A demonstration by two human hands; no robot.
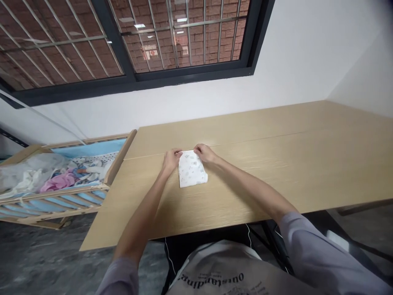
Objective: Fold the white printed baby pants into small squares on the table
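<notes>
A small white cloth with a faint printed pattern lies on the wooden table in front of me, folded into a rough rectangle. At its far left corner, my left hand is closed, pinching the edge between thumb and fingers. My right hand grips the far right corner in the same way. The near edge of the cloth rests on the tabletop, its right corner slightly uneven. Parts of the fingertips are hidden by the hands themselves.
Left of the table stands a wooden crib with blue lining, holding a pink cloth, other fabrics and clear plastic. A barred window and a white wall rise behind the table.
</notes>
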